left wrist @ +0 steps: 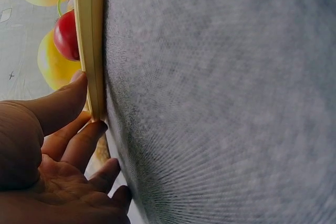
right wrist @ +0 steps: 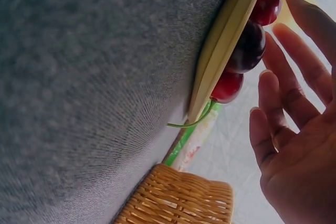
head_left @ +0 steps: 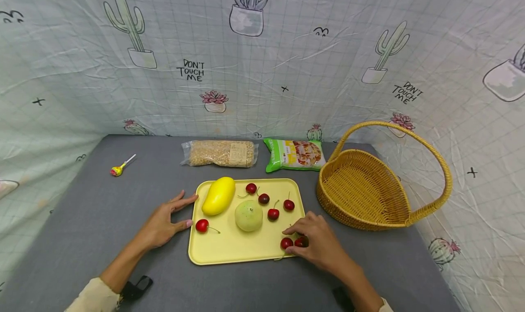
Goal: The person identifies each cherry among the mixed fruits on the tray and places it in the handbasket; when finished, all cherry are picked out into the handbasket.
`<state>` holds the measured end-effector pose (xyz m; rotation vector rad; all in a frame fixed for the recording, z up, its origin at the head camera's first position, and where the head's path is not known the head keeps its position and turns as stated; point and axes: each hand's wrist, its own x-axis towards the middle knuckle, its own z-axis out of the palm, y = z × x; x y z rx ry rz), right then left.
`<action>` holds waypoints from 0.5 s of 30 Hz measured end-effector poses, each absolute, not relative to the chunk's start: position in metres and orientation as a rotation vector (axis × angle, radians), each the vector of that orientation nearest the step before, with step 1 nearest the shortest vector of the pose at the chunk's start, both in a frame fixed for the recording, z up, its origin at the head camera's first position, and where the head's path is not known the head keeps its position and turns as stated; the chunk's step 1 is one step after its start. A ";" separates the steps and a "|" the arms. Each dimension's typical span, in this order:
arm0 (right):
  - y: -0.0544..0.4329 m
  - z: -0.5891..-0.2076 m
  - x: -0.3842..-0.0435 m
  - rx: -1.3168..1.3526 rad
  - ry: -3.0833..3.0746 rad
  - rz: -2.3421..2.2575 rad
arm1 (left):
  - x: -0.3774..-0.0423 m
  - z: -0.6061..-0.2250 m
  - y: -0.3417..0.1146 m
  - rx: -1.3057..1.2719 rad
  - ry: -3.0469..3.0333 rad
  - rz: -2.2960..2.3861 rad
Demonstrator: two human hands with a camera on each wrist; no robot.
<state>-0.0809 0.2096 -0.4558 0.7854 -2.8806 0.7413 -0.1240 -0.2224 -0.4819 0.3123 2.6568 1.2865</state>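
Note:
A yellow tray [head_left: 221, 252] carries a yellow mango [head_left: 219, 196], a pale green round fruit [head_left: 248, 215] and several cherries. My left hand [head_left: 166, 221] is at the tray's left side, fingers extended; its thumb [left wrist: 67, 98] touches the rim near a red cherry [head_left: 202, 226]. Over the near right corner, my right hand [head_left: 317, 241] reaches with thumb and forefinger apart around a red cherry [head_left: 286, 243] and a dark cherry [head_left: 301, 241]. In the right wrist view its loosely bent fingers [right wrist: 291, 85] stand beside the dark cherry [right wrist: 248, 47], with nothing gripped.
A wicker basket [head_left: 328, 207] with a tall handle stands right of the tray. Behind the tray lie a clear bag of oat-like flakes [head_left: 213, 153] and a green-and-white food packet [head_left: 289, 156]. A lollipop [head_left: 117, 170] lies far left on the grey table [head_left: 102, 211].

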 end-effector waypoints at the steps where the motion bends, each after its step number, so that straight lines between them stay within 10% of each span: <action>1: 0.209 -0.456 -0.081 0.780 -2.892 0.727 | -0.124 -0.482 -0.222 0.307 2.658 1.280; 15: 0.205 -0.457 -0.083 0.769 -2.962 0.682 | -0.123 -0.480 -0.221 0.300 2.673 1.253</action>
